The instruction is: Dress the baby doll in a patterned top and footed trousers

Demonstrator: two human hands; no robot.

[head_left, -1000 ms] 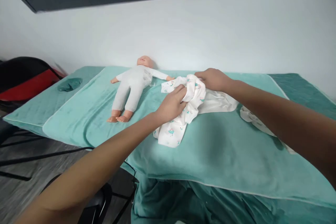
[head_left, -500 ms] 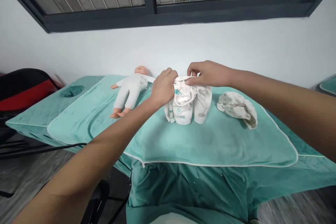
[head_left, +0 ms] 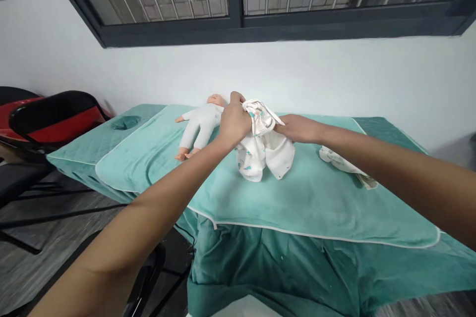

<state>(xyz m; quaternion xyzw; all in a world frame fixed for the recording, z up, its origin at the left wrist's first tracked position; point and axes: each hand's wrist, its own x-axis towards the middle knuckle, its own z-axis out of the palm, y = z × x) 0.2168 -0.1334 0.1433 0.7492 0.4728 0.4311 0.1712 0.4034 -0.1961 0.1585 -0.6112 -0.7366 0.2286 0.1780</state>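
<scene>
Over green cover, both hands pinching bunched printed white cloth, doll lying nearby

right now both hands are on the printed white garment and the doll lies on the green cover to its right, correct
Wrong side: in the head view, the doll lies on the green cover to the left of the printed white garment. The left hand and right hand are on that garment.

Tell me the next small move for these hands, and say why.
Probably have the right hand spread the printed white garment: its upper part is bunched between that hand and the left hand, while its lower part droops in folds.
</scene>
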